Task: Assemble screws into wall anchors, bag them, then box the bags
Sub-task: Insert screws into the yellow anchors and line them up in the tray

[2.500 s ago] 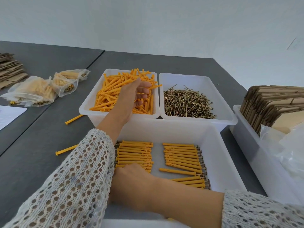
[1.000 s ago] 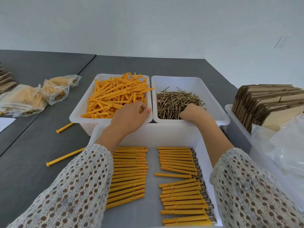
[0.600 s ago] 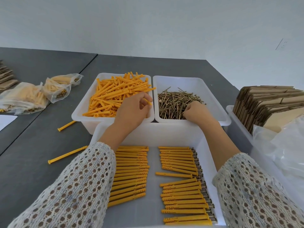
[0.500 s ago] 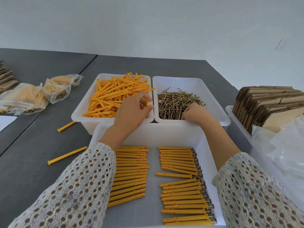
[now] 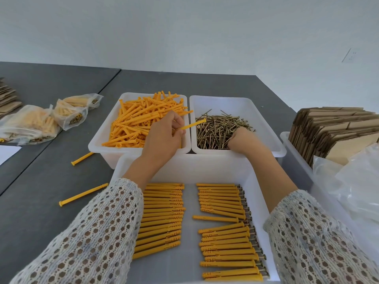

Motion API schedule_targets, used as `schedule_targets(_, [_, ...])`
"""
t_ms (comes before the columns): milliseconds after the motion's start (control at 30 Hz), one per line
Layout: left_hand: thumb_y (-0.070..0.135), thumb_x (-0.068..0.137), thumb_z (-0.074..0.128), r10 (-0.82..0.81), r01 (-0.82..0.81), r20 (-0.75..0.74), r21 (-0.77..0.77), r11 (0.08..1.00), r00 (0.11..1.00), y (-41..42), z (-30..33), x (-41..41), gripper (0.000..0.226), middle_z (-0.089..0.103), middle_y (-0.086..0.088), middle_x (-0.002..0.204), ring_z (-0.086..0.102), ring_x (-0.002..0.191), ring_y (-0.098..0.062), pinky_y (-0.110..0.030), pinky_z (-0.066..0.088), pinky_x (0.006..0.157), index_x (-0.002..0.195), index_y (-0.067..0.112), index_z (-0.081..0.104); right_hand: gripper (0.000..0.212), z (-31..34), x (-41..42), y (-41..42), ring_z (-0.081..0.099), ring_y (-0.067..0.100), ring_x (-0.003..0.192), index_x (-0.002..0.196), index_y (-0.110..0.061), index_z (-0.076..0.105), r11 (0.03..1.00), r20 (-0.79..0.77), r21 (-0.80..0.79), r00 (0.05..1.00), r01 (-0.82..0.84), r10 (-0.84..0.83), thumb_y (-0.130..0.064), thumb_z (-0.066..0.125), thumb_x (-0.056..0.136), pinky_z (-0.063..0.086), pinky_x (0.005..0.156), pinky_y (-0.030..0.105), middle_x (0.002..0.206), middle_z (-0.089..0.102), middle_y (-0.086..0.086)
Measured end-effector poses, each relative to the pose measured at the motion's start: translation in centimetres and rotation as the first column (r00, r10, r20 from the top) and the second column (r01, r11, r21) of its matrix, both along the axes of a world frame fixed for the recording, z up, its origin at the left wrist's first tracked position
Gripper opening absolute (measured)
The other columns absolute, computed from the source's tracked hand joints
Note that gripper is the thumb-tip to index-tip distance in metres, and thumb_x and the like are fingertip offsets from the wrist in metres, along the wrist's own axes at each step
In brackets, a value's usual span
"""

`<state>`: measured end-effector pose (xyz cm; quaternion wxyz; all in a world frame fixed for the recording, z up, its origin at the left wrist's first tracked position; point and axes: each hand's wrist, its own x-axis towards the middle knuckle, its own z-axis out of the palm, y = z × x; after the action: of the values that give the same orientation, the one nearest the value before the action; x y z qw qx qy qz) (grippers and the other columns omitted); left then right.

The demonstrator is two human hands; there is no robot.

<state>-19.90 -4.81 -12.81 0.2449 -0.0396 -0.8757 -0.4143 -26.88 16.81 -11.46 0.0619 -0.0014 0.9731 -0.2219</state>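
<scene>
Head view: the left hand (image 5: 162,138), at the centre of the frame, now pinches a single yellow anchor (image 5: 191,125) between thumb and fingers. The anchor is lifted clear of the heap, and its flanged end juts right across the divide toward the screw bin (image 5: 264,111). Half a second ago that anchor was barely out of the pile; a second ago the hand was only reaching into it. The right hand (image 5: 242,140) stays buried in the brass screws (image 5: 220,130), fingers curled down among them. I judge it is closing on one, but the fingertips are hidden, so whether it has a screw I cannot tell.

That puts one half of the next pair in hand, with the screw yet to come.

Outward from there, the anchor bin (image 5: 102,138) sits left of the screw bin. Below both, the near tray (image 5: 205,169) holds two rows of assembled anchors (image 5: 223,238). Two stray anchors (image 5: 82,194) lie on the grey table (image 5: 41,181) at left. Filled bags (image 5: 69,113) sit in the upper left, and flat cartons (image 5: 336,128) stand at the right edge.
</scene>
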Motion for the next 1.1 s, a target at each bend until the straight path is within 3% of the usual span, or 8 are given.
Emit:
schedule_targets(200, [0.003,0.095,0.054,0.003,-0.003,0.0,-0.073,0.997,1.0,-0.1,0.0,-0.2,0.027,0.069,0.01,0.09,0.063,0.086,-0.007,-0.041,0.057,0.078,0.11,0.02,0.069,0.022,0.0,0.6,-0.1,0.045,0.025,0.062,0.066,-0.009,0.045,0.999,-0.092,-0.012,0.995,0.045,-0.046,0.003,0.045,0.084,0.04,0.055,0.032,0.065,0.046,0.006])
schedule_targets(300, [0.005,0.097,0.051,0.005,-0.004,0.007,-0.079,0.997,1.0,-0.1,-0.1,-0.2,0.024,0.068,0.007,0.086,0.061,0.078,-0.011,-0.045,0.056,0.072,0.103,0.02,0.069,0.024,0.4,1.0,-0.1,0.064,0.033,0.089,0.091,0.003,0.068,0.995,-0.16,-0.09,0.985,0.042,-0.056,0.006,0.046,0.084,0.059,0.077,0.043,0.092,0.068,0.016])
schedule_targets(500, [0.014,0.101,0.047,0.012,-0.011,0.012,-0.036,0.999,1.0,0.0,0.1,0.0,0.018,0.063,0.0,0.076,0.048,0.058,-0.012,-0.042,0.047,0.058,0.096,0.023,0.062,0.028,0.4,1.1,0.1,0.065,0.037,0.101,0.101,0.008,0.07,0.995,-0.166,-0.1,0.986,0.008,-0.024,0.008,0.048,0.084,0.057,0.086,0.048,0.108,0.07,0.022])
schedule_targets(600, [0.015,0.101,0.047,0.013,-0.012,0.024,-0.055,0.998,1.0,0.1,0.2,0.1,0.017,0.06,0.002,0.073,0.047,0.058,-0.012,-0.04,0.045,0.057,0.097,0.021,0.062,0.022,0.6,1.0,0.1,0.064,0.031,0.084,0.092,0.007,0.069,0.998,-0.118,-0.06,0.993,0.009,-0.016,0.008,0.048,0.085,0.059,0.079,0.042,0.09,0.068,0.019])
schedule_targets(700, [0.015,0.101,0.046,0.014,-0.012,0.031,-0.073,0.997,0.999,0.2,0.3,0.2,0.016,0.058,0.003,0.07,0.046,0.058,-0.013,-0.042,0.046,0.057,0.099,0.02,0.062,0.027,0.7,0.9,-0.2,0.043,0.021,0.057,0.062,-0.007,0.046,0.999,-0.117,-0.029,0.992,0.046,-0.049,0.008,0.046,0.084,0.041,0.048,0.029,0.062,0.044,0.007])
schedule_targets(867, [0.015,0.101,0.047,0.022,-0.02,0.032,-0.076,0.997,0.999,0.3,0.4,0.3,0.016,0.058,0.003,0.07,0.047,0.058,-0.014,-0.045,0.048,0.059,0.101,0.019,0.062,0.028,0.4,1.1,0.1,0.062,0.028,0.084,0.094,0.003,0.068,0.971,-0.277,-0.23,0.952,0.068,-0.132,0.015,0.046,0.083,0.054,0.068,0.034,0.098,0.066,0.018])
schedule_targets(1000, [0.016,0.101,0.046,0.016,-0.013,0.042,-0.063,0.998,0.999,0.3,0.5,0.3,0.017,0.057,0.002,0.069,0.045,0.058,-0.015,-0.045,0.047,0.058,0.1,0.019,0.062,0.027,1.0,1.2,0.2,0.054,0.011,0.066,0.095,-0.01,0.064,0.833,-0.362,-0.552,0.886,0.049,-0.291,0.01,0.048,0.088,0.043,0.051,0.018,0.082,0.059,0.003])
schedule_targets(1100, [0.018,0.102,0.043,0.027,-0.025,0.045,-0.062,0.998,0.999,0.5,0.6,0.3,0.019,0.053,0.006,0.066,0.044,0.056,-0.014,-0.04,0.041,0.054,0.097,0.019,0.061,0.02,1.6,1.8,-0.5,0.054,0.015,0.064,0.088,-0.009,0.061,0.425,-0.051,-0.901,0.948,0.092,-0.315,0.01,0.054,0.09,0.049,0.058,0.021,0.074,0.057,0.004])
